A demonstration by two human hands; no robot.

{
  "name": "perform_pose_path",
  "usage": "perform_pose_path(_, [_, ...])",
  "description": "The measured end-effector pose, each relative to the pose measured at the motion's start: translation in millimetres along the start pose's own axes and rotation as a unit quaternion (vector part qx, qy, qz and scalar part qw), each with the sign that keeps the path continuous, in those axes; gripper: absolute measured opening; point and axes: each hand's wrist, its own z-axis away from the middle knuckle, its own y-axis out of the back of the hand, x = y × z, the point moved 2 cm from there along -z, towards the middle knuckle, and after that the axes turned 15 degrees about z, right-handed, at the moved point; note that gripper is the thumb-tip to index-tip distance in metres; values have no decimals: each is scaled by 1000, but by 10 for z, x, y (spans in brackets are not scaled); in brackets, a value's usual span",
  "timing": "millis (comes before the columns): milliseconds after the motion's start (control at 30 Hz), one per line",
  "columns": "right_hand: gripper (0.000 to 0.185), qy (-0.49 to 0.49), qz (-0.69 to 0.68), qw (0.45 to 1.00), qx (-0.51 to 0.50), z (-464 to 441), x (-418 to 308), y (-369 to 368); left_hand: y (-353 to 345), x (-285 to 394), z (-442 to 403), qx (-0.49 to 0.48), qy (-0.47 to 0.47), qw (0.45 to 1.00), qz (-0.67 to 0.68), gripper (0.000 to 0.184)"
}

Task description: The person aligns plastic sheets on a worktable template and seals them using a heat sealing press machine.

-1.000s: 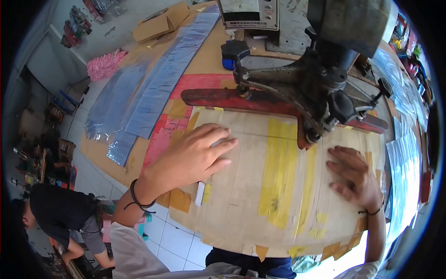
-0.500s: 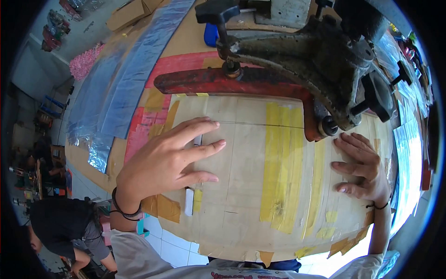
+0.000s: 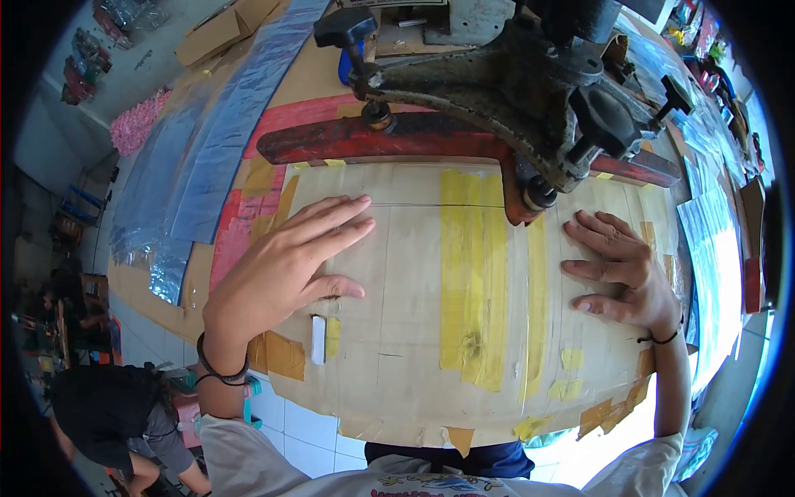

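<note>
Palm down on the left part of a taped, beige board [image 3: 406,331], my left hand [image 3: 290,269] has its fingers spread and holds nothing. On the board's right part rests my right hand [image 3: 617,269], also flat with fingers apart. Yellow tape strips [image 3: 474,282] run down the board between the two hands. A small white block [image 3: 318,340] is fixed just below my left hand. Beyond both hands, a red bar [image 3: 381,137] under a dark metal press arm [image 3: 497,83] lies across the board's far edge.
Blue plastic sheets [image 3: 215,141] lie at the left, and more clear-blue sheets [image 3: 714,273] at the right. A cardboard box [image 3: 222,31] sits at the back left. Black knobs [image 3: 603,123] stick up from the press. A person in black [image 3: 108,414] bends over at the lower left.
The view has shifted. My left hand has slid a little off the board's middle to the left, its fingers now closer to straight. My right hand's fingers are more spread.
</note>
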Motion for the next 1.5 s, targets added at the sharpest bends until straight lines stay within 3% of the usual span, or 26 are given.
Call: perform_pose_path(1500, [49,-3,-15,1000,-13,-16,39,2,-33,-41,19,2,-20,1000,-22,69])
